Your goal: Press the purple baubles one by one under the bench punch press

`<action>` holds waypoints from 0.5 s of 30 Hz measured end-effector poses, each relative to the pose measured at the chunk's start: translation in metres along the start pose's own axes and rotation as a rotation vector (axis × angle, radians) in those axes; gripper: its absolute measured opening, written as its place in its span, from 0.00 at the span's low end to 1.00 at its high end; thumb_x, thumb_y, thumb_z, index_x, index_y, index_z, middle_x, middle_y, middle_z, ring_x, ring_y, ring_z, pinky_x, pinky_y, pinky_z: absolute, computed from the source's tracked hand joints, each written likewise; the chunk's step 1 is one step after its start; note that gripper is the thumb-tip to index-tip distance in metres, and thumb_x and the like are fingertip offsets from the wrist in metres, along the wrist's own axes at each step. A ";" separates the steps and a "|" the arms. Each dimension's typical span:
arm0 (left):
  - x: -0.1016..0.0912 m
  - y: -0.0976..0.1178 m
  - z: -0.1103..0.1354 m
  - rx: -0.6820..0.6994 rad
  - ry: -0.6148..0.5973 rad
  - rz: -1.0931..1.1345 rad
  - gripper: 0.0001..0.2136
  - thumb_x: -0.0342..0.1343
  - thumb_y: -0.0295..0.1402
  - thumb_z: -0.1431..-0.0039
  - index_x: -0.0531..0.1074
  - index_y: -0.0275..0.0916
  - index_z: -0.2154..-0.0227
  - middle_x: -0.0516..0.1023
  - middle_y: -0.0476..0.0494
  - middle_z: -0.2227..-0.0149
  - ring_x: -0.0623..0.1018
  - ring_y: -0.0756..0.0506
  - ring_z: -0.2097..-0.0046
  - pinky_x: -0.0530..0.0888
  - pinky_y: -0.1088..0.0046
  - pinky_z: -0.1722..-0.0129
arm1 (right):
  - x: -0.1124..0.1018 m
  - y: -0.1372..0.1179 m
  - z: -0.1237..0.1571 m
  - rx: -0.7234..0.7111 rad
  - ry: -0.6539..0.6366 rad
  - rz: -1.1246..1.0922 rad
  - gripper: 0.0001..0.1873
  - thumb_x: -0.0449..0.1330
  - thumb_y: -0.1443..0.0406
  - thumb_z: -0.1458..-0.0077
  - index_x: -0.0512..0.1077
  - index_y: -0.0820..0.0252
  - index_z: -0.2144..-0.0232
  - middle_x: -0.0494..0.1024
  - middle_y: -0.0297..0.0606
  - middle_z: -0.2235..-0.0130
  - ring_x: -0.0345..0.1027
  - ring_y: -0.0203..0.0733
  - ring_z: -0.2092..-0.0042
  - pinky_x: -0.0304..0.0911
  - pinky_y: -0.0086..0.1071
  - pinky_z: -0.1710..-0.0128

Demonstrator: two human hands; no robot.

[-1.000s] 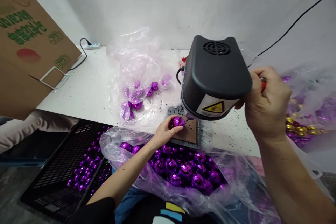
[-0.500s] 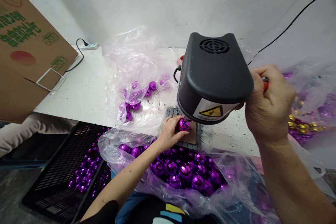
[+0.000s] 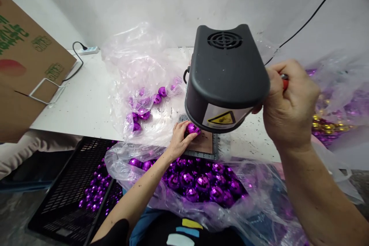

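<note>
My left hand (image 3: 179, 138) pinches a shiny purple faceted ball (image 3: 193, 128) between thumb and fingers. The ball is over the brown base plate (image 3: 201, 144) with a dark grey gridded edge, just below the black machine housing (image 3: 227, 73). That housing has a round vent on top and a yellow warning label in front; it hides what lies under it. My right hand (image 3: 290, 103) is wrapped round a lever handle at the machine's right side, with a bit of red and a metal end showing. In front of the plate, a clear plastic bag (image 3: 118, 157) holds many similar purple balls (image 3: 202, 182).
More purple balls (image 3: 144, 114) lie under crumpled plastic film (image 3: 129, 61) on the white table (image 3: 86, 111). A cardboard box (image 3: 34, 84) stands left. Below it is a black crate (image 3: 57, 192) with purple beads. Bagged purple and gold beads (image 3: 328, 125) lie right. A person's leg (image 3: 25, 150) shows left.
The whole view has shifted slightly, so things appear a little further left and higher. The ball in my left hand looks slightly turned. My right hand keeps its hold on the lever handle.
</note>
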State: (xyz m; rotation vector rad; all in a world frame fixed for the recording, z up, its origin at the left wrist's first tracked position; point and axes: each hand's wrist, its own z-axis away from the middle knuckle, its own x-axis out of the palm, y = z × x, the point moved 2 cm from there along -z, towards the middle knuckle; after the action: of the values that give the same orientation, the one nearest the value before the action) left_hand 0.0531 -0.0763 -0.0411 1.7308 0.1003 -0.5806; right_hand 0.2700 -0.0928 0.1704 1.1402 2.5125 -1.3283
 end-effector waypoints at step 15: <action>0.014 0.013 0.008 0.207 -0.017 -0.109 0.22 0.62 0.43 0.40 0.69 0.40 0.46 0.77 0.38 0.47 0.72 0.36 0.41 0.56 0.48 0.34 | -0.001 0.000 -0.001 0.015 -0.010 -0.002 0.23 0.51 0.46 0.37 0.65 0.59 0.70 0.62 0.25 0.80 0.56 0.27 0.79 0.54 0.26 0.77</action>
State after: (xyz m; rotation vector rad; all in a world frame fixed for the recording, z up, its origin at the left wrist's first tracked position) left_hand 0.0675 -0.0908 -0.0361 1.9296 0.1267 -0.7064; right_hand 0.2704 -0.0928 0.1712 1.1312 2.5017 -1.3515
